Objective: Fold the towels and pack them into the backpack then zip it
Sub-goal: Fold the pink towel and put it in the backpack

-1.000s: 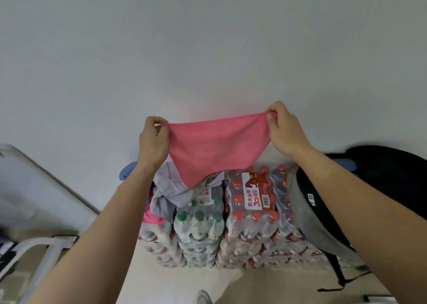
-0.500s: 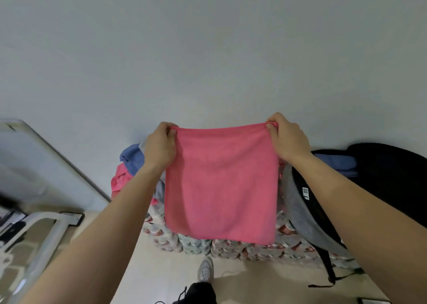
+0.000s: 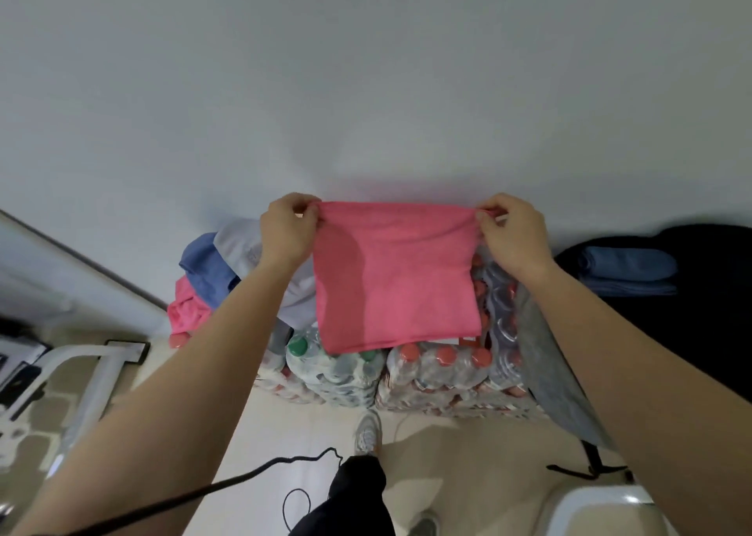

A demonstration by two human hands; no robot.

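Currently, item one: pink towel [image 3: 394, 283], pinched at its two top corners, my left hand [image 3: 285, 230] on one, my right hand [image 3: 512, 234] on the other, fingers curled tight on the cloth. I hold it up and taut so it hangs flat and square, likely for the next fold. Item two: loose towels [image 3: 207, 267], heaped on the bottle packs [image 3: 439, 372] at my left, waiting. Item three: black backpack [image 3: 716, 246], open at my right, a folded blue towel [image 3: 626, 267] seemingly inside, within reach for packing.
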